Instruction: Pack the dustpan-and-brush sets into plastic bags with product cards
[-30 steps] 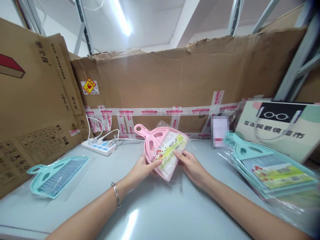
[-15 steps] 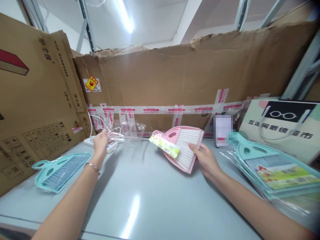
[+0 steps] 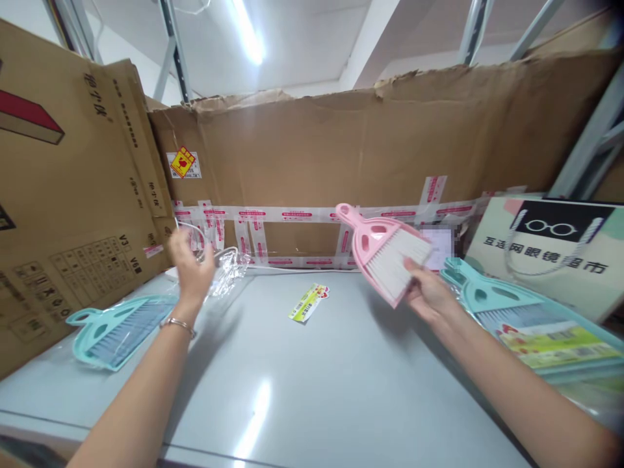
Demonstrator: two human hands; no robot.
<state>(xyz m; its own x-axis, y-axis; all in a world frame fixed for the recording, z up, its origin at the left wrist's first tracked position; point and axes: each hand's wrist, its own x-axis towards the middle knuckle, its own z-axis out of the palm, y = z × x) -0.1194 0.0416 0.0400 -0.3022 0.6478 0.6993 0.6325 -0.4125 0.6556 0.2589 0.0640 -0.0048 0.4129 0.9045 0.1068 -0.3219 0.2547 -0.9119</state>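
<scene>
My right hand (image 3: 429,289) grips the wide end of a pink dustpan (image 3: 365,242) with a white-bristled brush (image 3: 397,260) nested in it. The set is raised above the table, its looped handle pointing up and left. On the left, my left hand (image 3: 191,263), with a bracelet at the wrist, is raised with fingers apart. Just right of it is a crumpled clear plastic bag (image 3: 228,273); the hand does not appear to hold it. A yellow-green paper label (image 3: 309,303) lies on the table between my hands.
A bagged turquoise dustpan set (image 3: 121,331) lies at left on the grey table (image 3: 292,383). Several more turquoise sets (image 3: 531,318) are stacked at right, before a paper bag (image 3: 550,244). Cardboard boxes stand at the left (image 3: 73,195) and the back (image 3: 302,156). A white cable (image 3: 292,268) runs behind.
The pink dustpan set has risen and moved right in my right hand. The label has dropped onto the table. My left hand has opened, and the plastic bag has come away from it.
</scene>
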